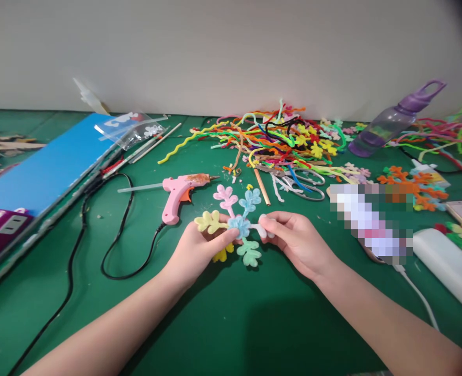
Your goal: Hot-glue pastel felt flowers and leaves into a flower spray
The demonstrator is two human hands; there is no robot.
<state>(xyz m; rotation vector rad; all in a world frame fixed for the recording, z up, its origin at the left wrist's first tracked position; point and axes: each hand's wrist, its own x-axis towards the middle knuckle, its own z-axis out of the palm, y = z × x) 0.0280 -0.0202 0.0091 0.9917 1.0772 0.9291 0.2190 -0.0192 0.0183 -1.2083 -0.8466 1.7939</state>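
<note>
A pipe-cleaner snowflake is held up over the green table between both hands. Its fuzzy arms are pink, blue, yellow, mint green and white, and a light blue flower sits at the centre. My left hand pinches it, thumb on the blue centre and fingers behind, mostly hidden. My right hand grips the tip of the white arm between thumb and fingers. Just beyond my left hand lies a pink glue gun on its side, with a clear glue stick in its back end.
Loose pipe cleaners pile up at the back near scissors and a tilted purple bottle. On the right are a blurred-out phone, a white cable and an orange piece. A black cord runs along the left.
</note>
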